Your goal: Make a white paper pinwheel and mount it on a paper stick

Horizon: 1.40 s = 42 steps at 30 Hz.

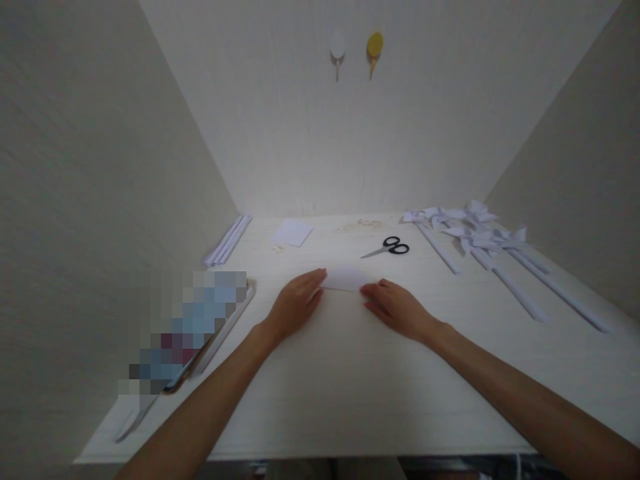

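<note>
A small piece of white paper (344, 278) lies in front of me on the table, its straight edge toward me; it looks folded. At its left end, my left hand (297, 303) grips the corner between closed fingers and thumb. The opposite corner is held by my right hand (395, 308), its fingers bent in on the paper. Beyond the right hand lie scissors (389, 248) with black handles, blades pointing left. Another flat sheet of white paper (293, 233) rests farther back, left of the middle.
Several paper pinwheels on rolled paper sticks (475, 237) are piled at the right back. Rolled paper tubes (229, 240) lie at the left back, small scraps (367, 223) near the wall. A blurred-out object (200, 327) sits left. Two round hooks, white (337, 47) and yellow (375, 45), hang on the wall.
</note>
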Each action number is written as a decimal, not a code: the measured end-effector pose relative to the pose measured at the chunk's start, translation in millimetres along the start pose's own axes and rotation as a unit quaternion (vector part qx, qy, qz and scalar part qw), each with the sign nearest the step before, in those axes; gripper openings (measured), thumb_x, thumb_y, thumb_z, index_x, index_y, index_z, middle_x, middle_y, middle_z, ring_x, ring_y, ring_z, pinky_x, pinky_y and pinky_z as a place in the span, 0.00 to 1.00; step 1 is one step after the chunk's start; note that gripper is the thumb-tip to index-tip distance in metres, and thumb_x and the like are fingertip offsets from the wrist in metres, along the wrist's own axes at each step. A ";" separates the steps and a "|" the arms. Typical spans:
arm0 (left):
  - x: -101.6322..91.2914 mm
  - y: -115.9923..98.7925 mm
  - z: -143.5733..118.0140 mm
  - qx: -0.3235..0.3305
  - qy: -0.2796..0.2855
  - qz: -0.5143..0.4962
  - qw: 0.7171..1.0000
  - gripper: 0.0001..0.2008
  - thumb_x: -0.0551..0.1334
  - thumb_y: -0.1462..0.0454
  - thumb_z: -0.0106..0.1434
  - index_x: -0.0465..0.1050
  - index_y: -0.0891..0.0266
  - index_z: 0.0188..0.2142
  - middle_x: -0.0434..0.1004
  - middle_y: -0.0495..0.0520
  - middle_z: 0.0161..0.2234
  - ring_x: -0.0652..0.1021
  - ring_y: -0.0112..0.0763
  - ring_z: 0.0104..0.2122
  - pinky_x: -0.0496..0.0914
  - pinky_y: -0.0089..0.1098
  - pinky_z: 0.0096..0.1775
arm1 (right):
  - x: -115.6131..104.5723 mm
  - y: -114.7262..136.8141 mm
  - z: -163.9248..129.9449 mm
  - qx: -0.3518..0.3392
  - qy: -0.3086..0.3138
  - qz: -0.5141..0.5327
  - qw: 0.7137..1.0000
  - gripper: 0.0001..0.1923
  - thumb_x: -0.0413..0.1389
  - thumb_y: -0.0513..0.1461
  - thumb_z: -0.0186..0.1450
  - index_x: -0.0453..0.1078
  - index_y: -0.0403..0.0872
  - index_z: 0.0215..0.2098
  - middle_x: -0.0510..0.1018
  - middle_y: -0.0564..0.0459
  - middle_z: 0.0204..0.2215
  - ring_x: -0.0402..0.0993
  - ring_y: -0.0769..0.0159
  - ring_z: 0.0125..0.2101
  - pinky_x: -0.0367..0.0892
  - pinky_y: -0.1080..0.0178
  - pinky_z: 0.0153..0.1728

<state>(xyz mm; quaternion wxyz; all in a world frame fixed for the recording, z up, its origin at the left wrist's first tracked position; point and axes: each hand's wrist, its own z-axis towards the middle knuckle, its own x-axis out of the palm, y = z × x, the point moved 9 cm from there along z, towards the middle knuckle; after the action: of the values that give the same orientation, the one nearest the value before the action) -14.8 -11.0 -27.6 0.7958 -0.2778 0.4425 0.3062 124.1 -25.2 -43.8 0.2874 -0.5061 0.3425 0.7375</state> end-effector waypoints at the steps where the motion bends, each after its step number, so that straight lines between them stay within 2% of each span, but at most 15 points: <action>1: 5.1 -12.0 0.9 0.035 0.029 -0.018 0.999 0.18 0.47 0.64 0.61 0.61 0.66 0.49 0.66 0.58 0.50 0.66 0.30 0.50 0.63 0.35 0.50 | -0.1 1.1 -0.2 -0.005 0.000 -0.004 1.000 0.13 0.44 0.39 0.63 0.65 0.43 0.42 0.74 0.45 0.33 0.69 0.61 0.35 0.65 0.59 0.35; 4: 18.9 -39.5 0.6 0.098 0.110 -0.058 0.987 0.17 0.46 0.64 0.62 0.63 0.64 0.48 0.67 0.57 0.49 0.66 0.28 0.50 0.63 0.34 0.51 | -1.9 4.4 -1.2 -0.027 -0.014 0.000 1.000 0.12 0.44 0.38 0.63 0.66 0.45 0.40 0.75 0.47 0.32 0.69 0.62 0.34 0.66 0.59 0.35; 6: 22.4 -45.4 0.7 0.101 0.128 -0.068 0.984 0.17 0.45 0.64 0.63 0.64 0.64 0.48 0.67 0.57 0.50 0.65 0.28 0.51 0.62 0.34 0.51 | -5.4 4.7 -1.5 -0.041 -0.040 0.014 0.998 0.12 0.45 0.39 0.62 0.64 0.46 0.43 0.73 0.46 0.39 0.69 0.61 0.39 0.66 0.57 0.39; 9: 22.3 -44.5 1.3 0.091 0.127 -0.075 0.985 0.17 0.45 0.64 0.63 0.64 0.65 0.48 0.67 0.57 0.50 0.65 0.28 0.51 0.62 0.34 0.51 | -6.5 -1.7 -0.4 -0.032 -0.063 0.027 0.997 0.19 0.48 0.42 0.61 0.60 0.44 0.49 0.67 0.43 0.49 0.63 0.58 0.48 0.63 0.52 0.45; 12: 21.0 -43.1 1.0 0.094 0.123 -0.075 0.985 0.17 0.45 0.64 0.63 0.65 0.65 0.47 0.68 0.57 0.49 0.66 0.28 0.50 0.62 0.34 0.51 | 1.1 -10.7 1.1 -0.003 -0.045 0.034 0.998 0.24 0.48 0.44 0.60 0.56 0.43 0.52 0.68 0.41 0.48 0.63 0.56 0.48 0.61 0.50 0.46; 18: 21.2 -44.8 0.7 0.100 0.128 -0.065 0.985 0.17 0.45 0.64 0.63 0.65 0.66 0.47 0.67 0.57 0.49 0.66 0.28 0.50 0.61 0.33 0.51 | 4.8 -16.0 -1.5 0.009 -0.047 0.109 0.993 0.23 0.48 0.41 0.60 0.54 0.44 0.54 0.66 0.43 0.50 0.62 0.60 0.50 0.60 0.53 0.50; 21: 20.9 -44.9 1.3 0.095 0.130 -0.062 0.985 0.17 0.45 0.64 0.63 0.65 0.66 0.47 0.67 0.58 0.49 0.66 0.29 0.50 0.62 0.34 0.51 | -4.3 -19.4 -3.4 0.027 -0.086 0.208 0.974 0.24 0.49 0.37 0.59 0.54 0.48 0.53 0.64 0.47 0.52 0.61 0.62 0.50 0.61 0.54 0.49; 26: 22.2 -44.7 1.1 0.097 0.135 -0.058 0.984 0.17 0.45 0.64 0.63 0.64 0.66 0.47 0.67 0.57 0.49 0.66 0.28 0.51 0.61 0.34 0.51 | -14.2 -24.3 -5.3 0.051 -0.149 0.373 0.914 0.22 0.51 0.34 0.56 0.57 0.50 0.49 0.61 0.48 0.51 0.65 0.66 0.46 0.68 0.59 0.43; 29: 22.9 -44.0 0.7 0.099 0.132 -0.063 0.984 0.17 0.45 0.65 0.63 0.64 0.66 0.47 0.67 0.57 0.49 0.66 0.29 0.51 0.61 0.33 0.51 | -9.0 -31.4 -4.9 0.076 -0.159 0.412 0.894 0.24 0.54 0.34 0.52 0.57 0.51 0.47 0.61 0.47 0.50 0.67 0.66 0.42 0.71 0.62 0.37; 31: 23.6 -43.2 0.1 0.096 0.132 -0.077 0.984 0.17 0.45 0.65 0.62 0.64 0.66 0.48 0.67 0.57 0.49 0.66 0.29 0.51 0.61 0.34 0.51 | -1.5 -35.1 -3.8 0.094 -0.140 0.428 0.888 0.27 0.56 0.34 0.50 0.55 0.50 0.47 0.66 0.48 0.44 0.70 0.67 0.37 0.72 0.63 0.34; 33: 23.8 -41.5 -0.5 0.086 0.132 -0.103 0.982 0.17 0.46 0.65 0.62 0.63 0.65 0.48 0.67 0.58 0.50 0.65 0.30 0.51 0.61 0.36 0.51 | 5.1 -33.7 -2.5 0.097 -0.107 0.418 0.897 0.30 0.56 0.33 0.50 0.52 0.50 0.49 0.71 0.51 0.38 0.71 0.69 0.31 0.72 0.64 0.31; 36: 21.4 -31.4 1.4 0.024 0.110 -0.173 0.978 0.17 0.49 0.64 0.60 0.63 0.65 0.49 0.65 0.59 0.50 0.66 0.33 0.50 0.60 0.38 0.51 | 0.5 -24.1 -3.4 0.068 -0.102 0.315 0.941 0.26 0.53 0.32 0.53 0.53 0.49 0.49 0.75 0.52 0.33 0.72 0.71 0.26 0.71 0.64 0.29; 39: 18.6 -6.5 3.8 -0.119 0.044 -0.307 0.943 0.16 0.50 0.60 0.59 0.66 0.64 0.44 0.70 0.59 0.45 0.70 0.35 0.46 0.62 0.40 0.49 | -17.2 -2.1 -8.3 -0.016 -0.156 0.141 0.977 0.14 0.49 0.31 0.57 0.62 0.45 0.42 0.76 0.49 0.30 0.72 0.68 0.27 0.71 0.62 0.30; 40: 20.3 2.1 3.0 -0.172 0.020 -0.371 0.912 0.16 0.50 0.58 0.59 0.66 0.64 0.41 0.72 0.59 0.42 0.72 0.35 0.43 0.63 0.39 0.47 | -21.3 9.5 -10.7 -0.063 -0.169 0.089 0.980 0.12 0.48 0.31 0.58 0.64 0.44 0.40 0.76 0.48 0.29 0.72 0.67 0.27 0.71 0.62 0.29; 42: 29.0 12.7 -0.1 -0.256 -0.012 -0.507 0.823 0.15 0.50 0.55 0.59 0.63 0.64 0.38 0.73 0.58 0.37 0.74 0.33 0.37 0.67 0.37 0.41 | -26.5 34.3 -18.1 -0.168 -0.189 0.007 0.967 0.10 0.47 0.31 0.60 0.65 0.41 0.39 0.77 0.47 0.29 0.72 0.65 0.29 0.70 0.62 0.29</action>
<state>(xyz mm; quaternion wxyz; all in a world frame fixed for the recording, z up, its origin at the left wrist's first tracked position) -11.9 4.3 -55.2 0.7443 -0.6531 0.1351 -0.0350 116.1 -62.3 -16.1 0.2527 -0.3961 0.1561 0.8688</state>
